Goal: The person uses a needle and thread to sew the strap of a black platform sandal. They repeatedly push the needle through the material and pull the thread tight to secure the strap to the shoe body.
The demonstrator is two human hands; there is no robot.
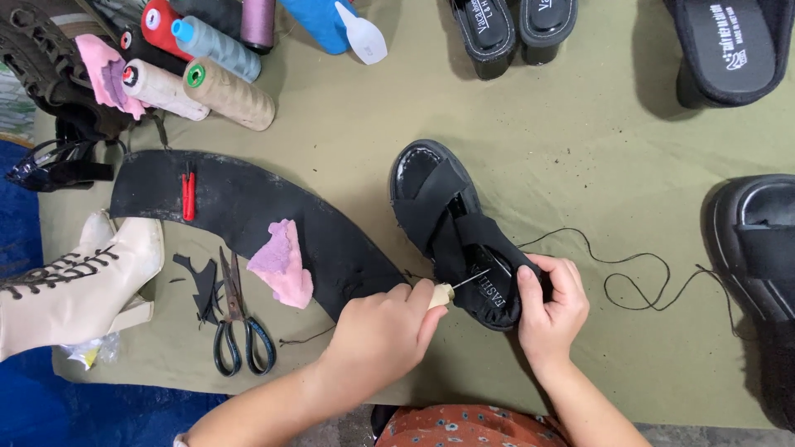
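Observation:
A black strappy sandal lies on an olive cloth, toe pointing away from me. My right hand grips its heel end, thumb on the insole. My left hand is closed on a wooden-handled awl whose thin metal needle points into the sandal's side near the heel. A black thread trails from the sandal in loops to the right.
A curved black rubber sheet carries a pink scrap and a red tool. Scissors lie beside it. Thread cones sit at the top left, a cream boot at left, and more black sandals at top and right.

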